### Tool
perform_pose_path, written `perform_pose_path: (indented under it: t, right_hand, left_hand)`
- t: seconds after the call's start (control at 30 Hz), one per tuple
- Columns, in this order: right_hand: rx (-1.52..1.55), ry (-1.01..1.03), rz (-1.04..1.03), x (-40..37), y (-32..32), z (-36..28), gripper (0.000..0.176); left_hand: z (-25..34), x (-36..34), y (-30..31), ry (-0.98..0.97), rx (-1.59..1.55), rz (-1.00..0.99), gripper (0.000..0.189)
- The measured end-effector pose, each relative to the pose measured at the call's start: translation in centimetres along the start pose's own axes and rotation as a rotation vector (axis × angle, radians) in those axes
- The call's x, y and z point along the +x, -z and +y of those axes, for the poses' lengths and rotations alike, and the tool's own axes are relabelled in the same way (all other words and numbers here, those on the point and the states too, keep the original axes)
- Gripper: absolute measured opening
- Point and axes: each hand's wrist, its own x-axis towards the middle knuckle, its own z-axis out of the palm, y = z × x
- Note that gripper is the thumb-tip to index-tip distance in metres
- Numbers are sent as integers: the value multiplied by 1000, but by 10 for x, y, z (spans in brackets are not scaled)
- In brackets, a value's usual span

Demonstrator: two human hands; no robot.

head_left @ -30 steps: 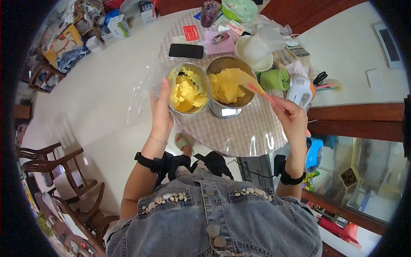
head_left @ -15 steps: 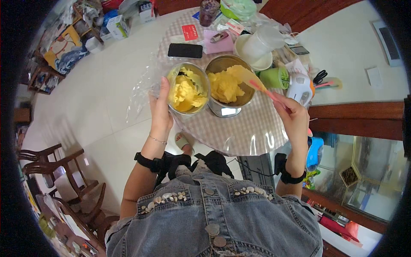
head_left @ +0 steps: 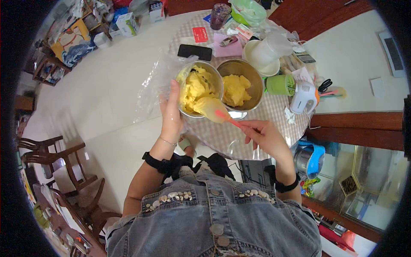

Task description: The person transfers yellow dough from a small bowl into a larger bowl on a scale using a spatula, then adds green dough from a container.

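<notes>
My left hand (head_left: 172, 112) grips the side of a metal bowl (head_left: 221, 81), tilted toward me, with clear plastic wrap (head_left: 156, 83) trailing from its left edge. Soft yellow dough (head_left: 196, 88) fills much of it. Between the fingers of my right hand (head_left: 266, 136) is the pink handle of a spatula (head_left: 214, 110). Its pale blade, smeared with yellow, rests at the near rim of the held bowl against the dough. Directly to the right, a second metal bowl (head_left: 253, 73) containing a yellow lump (head_left: 236, 91) stands on a kitchen scale (head_left: 238, 115), mostly hidden.
Behind the bowls lie a black phone (head_left: 195, 52), a pink paper (head_left: 228, 50) and a dark glass (head_left: 220, 17). To the right stand a white tub (head_left: 269, 51), a green cup (head_left: 280, 85) and a hand mixer (head_left: 305, 97). Wooden chairs (head_left: 70, 158) are at left.
The spatula has swung left and toward me, from over the right bowl to the left bowl's near rim. The dough in the right bowl is no longer touched by it.
</notes>
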Motion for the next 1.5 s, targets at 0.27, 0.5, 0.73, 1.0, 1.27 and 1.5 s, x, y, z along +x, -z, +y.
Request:
perform_pose_path:
  t: [0.27,0.5,0.73,1.0,1.27,1.5]
  right_hand:
    - [-205,35,0,-7,4,-20,27]
    - [-277,36,1,-7,7,-18,27]
    - [-138,126,280,-4,5,0,25]
    - [-566,537,595,29,-67,10,38]
    - [-631,517,405,8,-58,4,41]
    - [-503,333,206,-5,-30,6,37]
  left_hand:
    - [10,-4,1,-186,58,-5,91]
    - [-2,13,15,-201,96,85,81]
    - [3,23,27,-141,12,21,114]
    - [2,24,17,-108,-75,61,104]
    - [10,30,27,-210,-57,39,79]
    - [16,36,34,-211,-36,120,85]
